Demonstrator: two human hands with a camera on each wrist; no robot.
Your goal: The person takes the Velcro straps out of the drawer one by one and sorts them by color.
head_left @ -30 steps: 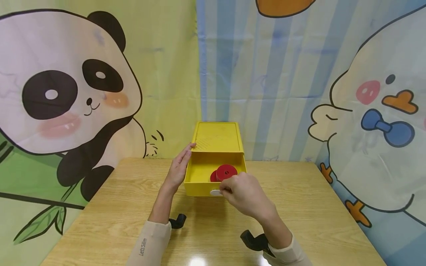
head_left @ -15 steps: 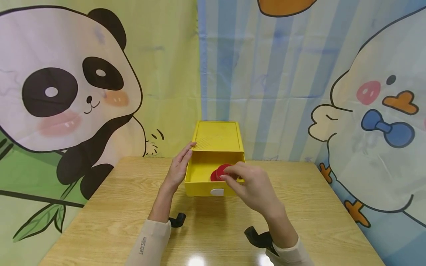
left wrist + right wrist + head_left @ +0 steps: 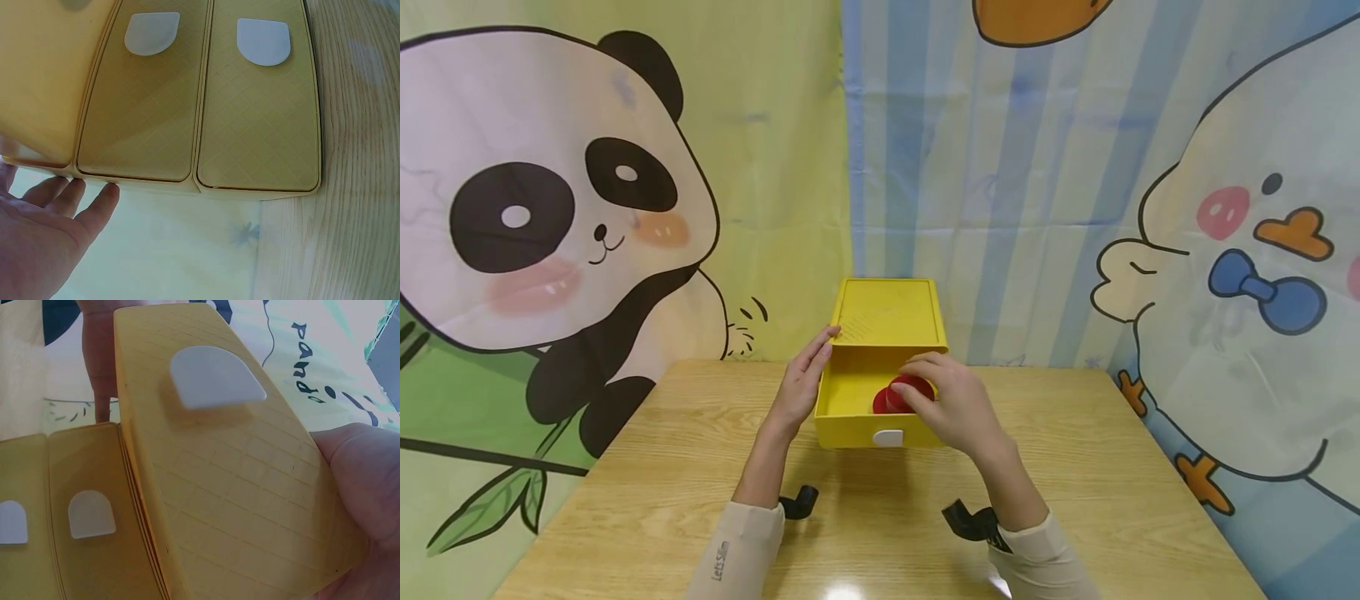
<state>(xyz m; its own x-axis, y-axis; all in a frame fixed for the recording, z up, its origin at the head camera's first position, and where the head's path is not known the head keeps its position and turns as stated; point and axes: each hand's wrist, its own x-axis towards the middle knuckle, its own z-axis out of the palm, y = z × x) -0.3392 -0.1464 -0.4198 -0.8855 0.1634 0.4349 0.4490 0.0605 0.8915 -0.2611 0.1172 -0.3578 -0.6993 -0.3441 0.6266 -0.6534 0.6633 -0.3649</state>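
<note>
A yellow drawer cabinet (image 3: 891, 310) stands on the table, its top drawer (image 3: 850, 431) pulled out. Inside the drawer's right front lies a red disc (image 3: 917, 384), overlapping a second red disc (image 3: 880, 402) at its left. My right hand (image 3: 957, 404) reaches over the drawer's right front, thumb and fingers spread apart about the upper disc. In the right wrist view, that hand (image 3: 369, 481) partly shows beyond the drawer front (image 3: 225, 469); its fingertips are hidden. My left hand (image 3: 797, 387) rests straight-fingered against the cabinet's left side. The left wrist view shows those fingers (image 3: 100, 209) at its edge.
Two lower drawers (image 3: 140, 112) are closed, with white tabs (image 3: 264, 42) on their fronts. The wooden table (image 3: 700, 467) extends to both sides. A cartoon-printed cloth (image 3: 775, 167) hangs right behind the cabinet. Black wrist mounts (image 3: 973, 523) project from the sleeves.
My right hand has left the white tab on the drawer front, risen over the rim and come to the red discs, its fingers spreading. The left hand stays in place.
</note>
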